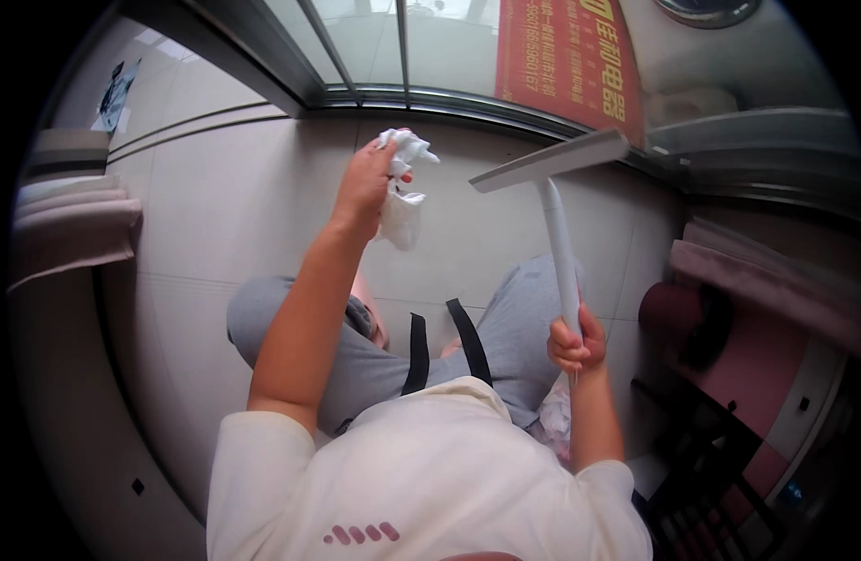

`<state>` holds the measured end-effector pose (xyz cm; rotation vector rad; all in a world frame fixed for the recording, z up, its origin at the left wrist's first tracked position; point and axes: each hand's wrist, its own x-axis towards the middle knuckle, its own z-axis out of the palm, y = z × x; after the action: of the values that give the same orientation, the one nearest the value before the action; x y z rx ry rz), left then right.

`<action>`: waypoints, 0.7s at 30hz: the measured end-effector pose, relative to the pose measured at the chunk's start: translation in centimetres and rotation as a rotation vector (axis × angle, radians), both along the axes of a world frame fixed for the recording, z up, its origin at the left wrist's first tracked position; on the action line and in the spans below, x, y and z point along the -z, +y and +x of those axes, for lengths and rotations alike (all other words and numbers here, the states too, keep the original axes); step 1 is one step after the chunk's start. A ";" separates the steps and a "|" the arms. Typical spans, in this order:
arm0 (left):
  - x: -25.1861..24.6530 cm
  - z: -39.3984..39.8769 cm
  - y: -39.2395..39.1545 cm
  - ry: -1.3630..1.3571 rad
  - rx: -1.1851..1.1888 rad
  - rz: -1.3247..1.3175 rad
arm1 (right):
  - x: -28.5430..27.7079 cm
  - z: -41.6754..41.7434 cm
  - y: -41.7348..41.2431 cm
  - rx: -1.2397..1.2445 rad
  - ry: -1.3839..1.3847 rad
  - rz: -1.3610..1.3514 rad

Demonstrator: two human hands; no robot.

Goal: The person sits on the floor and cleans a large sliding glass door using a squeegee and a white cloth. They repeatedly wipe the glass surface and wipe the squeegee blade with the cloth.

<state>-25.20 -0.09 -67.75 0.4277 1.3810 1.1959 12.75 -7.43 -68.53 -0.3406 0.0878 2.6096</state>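
Note:
Bunched in the fingers of my left hand (366, 181) is a crumpled white tissue or cloth (408, 153). A second, looser piece of the white material (402, 217) hangs below those fingers. My right hand (576, 343) is closed around the lower handle of a white window squeegee (559, 242). The squeegee's wide head (553, 161) is raised and tilted, its right end higher in the picture, near the bottom of the glass. I cannot tell whether the blade touches the pane.
A metal-framed glass door or window (444, 98) stands ahead, with a red banner (567, 63) bearing writing behind it. Pale floor tiles (213, 210) lie below. Pinkish cushions (80, 228) are at left. A maroon cylinder (669, 312) and a dark rack (711, 456) stand at right.

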 end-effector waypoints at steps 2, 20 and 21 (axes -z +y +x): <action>0.1 1.1 0.1 0.021 0.015 -0.036 | -0.2 0.1 -0.9 -0.008 0.069 0.019; -1.5 3.5 0.3 -0.517 0.216 0.093 | -3.5 -3.3 -3.7 -0.128 -0.481 0.765; -1.9 3.3 0.1 -0.507 0.229 0.102 | -3.1 -3.2 -3.7 -0.134 -0.526 0.882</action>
<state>-21.87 0.05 -65.81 0.3151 0.8161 1.0924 9.53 -11.15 -65.40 -0.6810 -1.2385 2.3026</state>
